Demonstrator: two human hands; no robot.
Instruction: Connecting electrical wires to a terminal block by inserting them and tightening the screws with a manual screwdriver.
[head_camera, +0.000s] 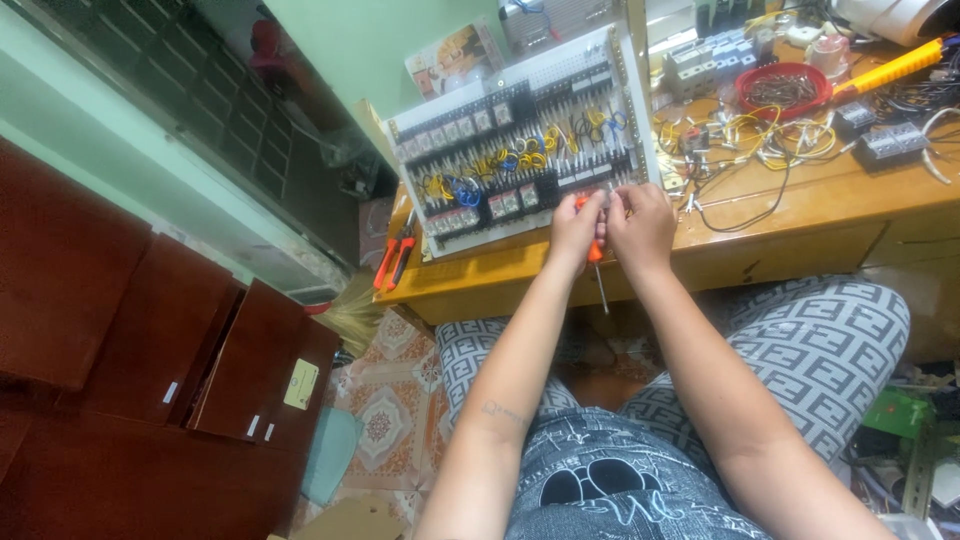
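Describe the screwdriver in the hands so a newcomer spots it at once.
Start at the white wiring panel propped on the wooden desk. At its lower right edge the left hand and right hand meet. The screwdriver sits between them, orange handle up, thin metal shaft pointing down past the desk edge; the orange-handled pliers lie apart, at the desk's left end.

Two bare forearms with no sleeves run from the near edge toward the far side, ending in the left hand (575, 228) and the right hand (642, 228), neither gloved nor ringed as far as can be seen. The left forearm (505, 390) carries a small dark tattoo mark just below the elbow. The person wears a grey patterned top (600, 480) with a black cartoon-style graphic on the front, and loose trousers (820, 350) in a grey and white interlocking geometric print covering both knees.
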